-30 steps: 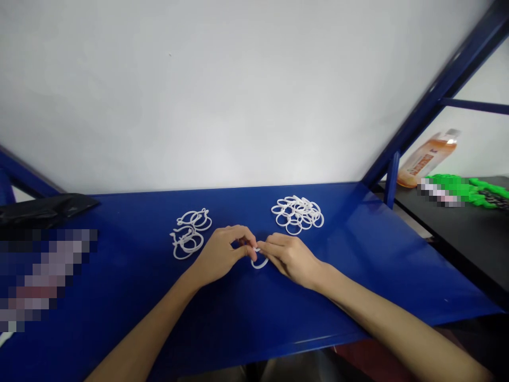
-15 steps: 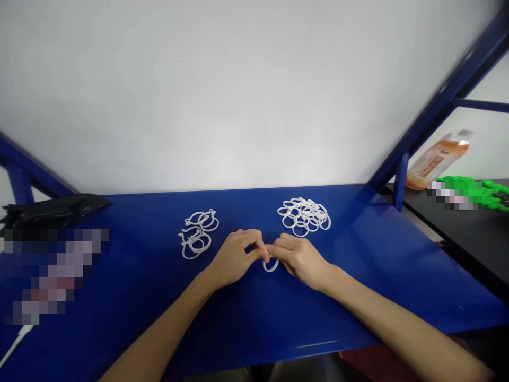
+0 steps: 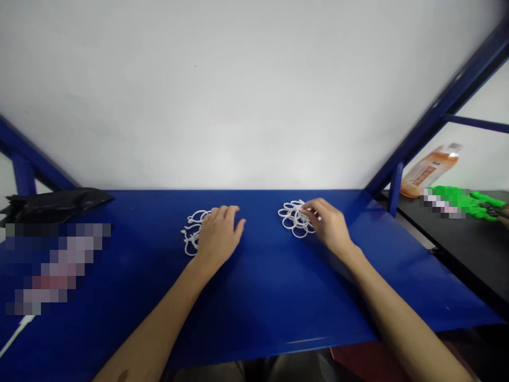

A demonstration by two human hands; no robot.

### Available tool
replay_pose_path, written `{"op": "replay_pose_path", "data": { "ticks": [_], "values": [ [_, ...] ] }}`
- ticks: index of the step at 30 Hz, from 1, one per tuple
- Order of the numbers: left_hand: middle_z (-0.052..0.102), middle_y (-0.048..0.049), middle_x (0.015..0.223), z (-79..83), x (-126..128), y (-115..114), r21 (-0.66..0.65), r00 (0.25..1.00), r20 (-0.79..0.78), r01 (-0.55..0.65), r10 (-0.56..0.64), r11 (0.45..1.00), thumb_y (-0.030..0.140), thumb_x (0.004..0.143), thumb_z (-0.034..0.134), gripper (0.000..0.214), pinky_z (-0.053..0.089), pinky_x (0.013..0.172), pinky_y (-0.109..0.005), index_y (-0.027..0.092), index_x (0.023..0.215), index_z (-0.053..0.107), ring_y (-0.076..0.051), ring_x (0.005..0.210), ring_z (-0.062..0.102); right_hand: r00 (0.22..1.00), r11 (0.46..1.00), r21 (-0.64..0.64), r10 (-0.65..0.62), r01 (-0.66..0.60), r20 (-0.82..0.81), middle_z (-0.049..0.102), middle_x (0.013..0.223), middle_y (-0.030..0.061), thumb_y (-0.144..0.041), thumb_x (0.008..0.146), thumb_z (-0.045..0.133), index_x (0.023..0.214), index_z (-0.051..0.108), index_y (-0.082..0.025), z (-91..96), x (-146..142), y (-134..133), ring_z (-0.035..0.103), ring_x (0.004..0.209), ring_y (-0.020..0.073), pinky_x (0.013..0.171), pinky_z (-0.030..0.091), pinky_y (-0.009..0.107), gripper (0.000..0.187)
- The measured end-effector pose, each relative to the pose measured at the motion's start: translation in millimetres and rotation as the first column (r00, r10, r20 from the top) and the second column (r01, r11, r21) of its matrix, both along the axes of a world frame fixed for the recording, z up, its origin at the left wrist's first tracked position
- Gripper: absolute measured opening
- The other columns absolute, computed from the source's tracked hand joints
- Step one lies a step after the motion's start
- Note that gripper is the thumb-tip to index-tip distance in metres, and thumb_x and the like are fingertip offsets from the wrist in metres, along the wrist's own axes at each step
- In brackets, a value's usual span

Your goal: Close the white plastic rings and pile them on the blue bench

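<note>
My left hand (image 3: pixel 218 231) is open, its fingers stretched out and thumb apart. It hovers over or rests on the left group of white plastic rings (image 3: pixel 191 249), hiding part of them; a few of these show small knobbed ends. At the right-hand pile of white rings (image 3: pixel 287 213), my right hand (image 3: pixel 328 223) has thumb and forefinger pinched on the edge of one white ring (image 3: pixel 297 218). That hand covers the pile's right side. Both groups lie on the blue tabletop (image 3: pixel 262 297).
A black plastic bag (image 3: pixel 59 204) and a blurred-out item with a white cable (image 3: pixel 16 337) lie at left. On the black table (image 3: pixel 449 244) at right are an orange drink bottle (image 3: pixel 431 170) and green pieces (image 3: pixel 457 197). Another person's hand (image 3: pixel 505 213) shows at the right edge.
My hands have parted from the ring they both held in the middle. The left moved left to the ring group and opened; the right moved up to the right-hand pile.
</note>
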State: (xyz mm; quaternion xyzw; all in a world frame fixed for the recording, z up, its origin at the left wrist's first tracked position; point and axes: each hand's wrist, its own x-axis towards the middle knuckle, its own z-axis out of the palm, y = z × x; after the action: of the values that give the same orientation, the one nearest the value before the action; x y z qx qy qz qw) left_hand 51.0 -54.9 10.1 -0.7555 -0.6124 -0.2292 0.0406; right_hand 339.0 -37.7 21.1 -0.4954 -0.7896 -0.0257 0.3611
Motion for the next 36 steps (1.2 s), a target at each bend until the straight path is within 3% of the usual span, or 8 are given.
{"op": "replay_pose_path", "data": {
  "ticks": [2, 5, 14, 21, 24, 27, 31, 36],
  "values": [
    [0.062, -0.0176, 0.113, -2.3, -12, 6, 0.02, 0.968, -0.162, -0.192, 0.193, 0.981, 0.036, 0.095, 0.047, 0.035, 0.041, 0.089, -0.045, 0.013, 0.118, 0.059, -0.035, 0.108, 0.054, 0.988, 0.989, 0.029, -0.144, 0.143, 0.048, 0.068, 0.1, 0.0099, -0.032, 0.098, 0.052, 0.096, 0.069, -0.02, 2.7, 22, 11, 0.064, 0.084, 0.0212, 0.076, 0.049, 0.032, 0.021],
    [0.062, -0.0188, 0.109, -6.1, -25, 12, 0.006, 0.914, -0.298, -0.286, 0.275, 0.958, 0.036, 0.094, 0.045, 0.035, 0.04, 0.083, -0.044, 0.013, 0.115, 0.06, -0.036, 0.105, 0.054, 0.975, 0.979, -0.047, -0.193, 0.199, 0.106, 0.068, 0.097, 0.01, -0.026, 0.095, 0.052, 0.097, 0.072, -0.018, 4.0, 45, 21, 0.064, 0.082, 0.021, 0.075, 0.049, 0.032, 0.022],
    [0.064, -0.0168, 0.111, -10.1, -27, 17, -0.047, 0.923, -0.317, -0.244, 0.217, 0.969, 0.037, 0.094, 0.044, 0.034, 0.039, 0.083, -0.044, 0.015, 0.111, 0.063, -0.034, 0.103, 0.055, 0.982, 0.939, -0.335, -0.019, 0.083, 0.189, 0.072, 0.095, 0.0054, -0.025, 0.089, 0.062, 0.094, 0.074, -0.021, 6.3, 50, 20, 0.065, 0.088, 0.02, 0.08, 0.048, 0.032, 0.013],
    [0.068, -0.0143, 0.104, -8.3, -25, 17, -0.076, 0.944, -0.28, -0.205, 0.176, 0.976, 0.036, 0.094, 0.044, 0.027, 0.039, 0.083, -0.045, 0.019, 0.092, 0.065, -0.035, 0.104, 0.055, 0.987, 0.957, -0.278, -0.041, 0.083, 0.154, 0.074, 0.094, 0.005, -0.03, 0.09, 0.06, 0.09, 0.073, -0.021, 14.7, 44, 16, 0.065, 0.086, 0.0208, 0.083, 0.047, 0.035, 0.017],
    [0.07, -0.0114, 0.102, -4.9, -25, 18, -0.113, 0.965, -0.185, -0.209, 0.186, 0.971, 0.04, 0.092, 0.048, 0.026, 0.039, 0.081, -0.044, 0.021, 0.086, 0.065, -0.034, 0.102, 0.056, 0.989, 0.974, -0.206, -0.071, 0.098, 0.131, 0.075, 0.093, 0.0051, -0.03, 0.094, 0.054, 0.089, 0.072, -0.02, 16.3, 40, 14, 0.064, 0.086, 0.0214, 0.085, 0.047, 0.037, 0.021],
    [0.072, -0.0068, 0.097, 0.0, -29, 21, -0.214, 0.978, 0.033, -0.192, 0.204, 0.958, 0.047, 0.089, 0.055, 0.026, 0.04, 0.08, -0.04, 0.023, 0.081, 0.063, -0.031, 0.099, 0.059, 0.992, 0.981, -0.174, -0.074, 0.091, 0.104, 0.074, 0.092, 0.0048, -0.033, 0.095, 0.054, 0.088, 0.071, -0.021, 15.3, 36, 12, 0.063, 0.086, 0.0214, 0.082, 0.047, 0.036, 0.023],
    [0.071, -0.0024, 0.084, 7.4, -34, 24, -0.333, 0.921, 0.304, -0.138, 0.245, 0.933, 0.053, 0.083, 0.061, 0.03, 0.041, 0.072, -0.033, 0.023, 0.077, 0.061, -0.024, 0.085, 0.063, 0.993, 0.985, -0.155, -0.057, 0.072, 0.1, 0.073, 0.089, 0.0046, -0.034, 0.096, 0.054, 0.088, 0.071, -0.021, 12.4, 28, 10, 0.061, 0.086, 0.0211, 0.079, 0.046, 0.034, 0.023],
    [0.065, 0.0002, 0.074, 9.5, -34, 23, -0.321, 0.866, 0.416, -0.144, 0.276, 0.936, 0.052, 0.078, 0.066, 0.03, 0.04, 0.067, -0.029, 0.022, 0.075, 0.061, -0.019, 0.071, 0.06, 0.994, 0.989, -0.15, 0.002, 0.014, 0.105, 0.071, 0.088, 0.0052, -0.036, 0.097, 0.055, 0.089, 0.071, -0.022, 7.2, 12, 4, 0.059, 0.085, 0.0218, 0.077, 0.047, 0.034, 0.023]
  ]
}}
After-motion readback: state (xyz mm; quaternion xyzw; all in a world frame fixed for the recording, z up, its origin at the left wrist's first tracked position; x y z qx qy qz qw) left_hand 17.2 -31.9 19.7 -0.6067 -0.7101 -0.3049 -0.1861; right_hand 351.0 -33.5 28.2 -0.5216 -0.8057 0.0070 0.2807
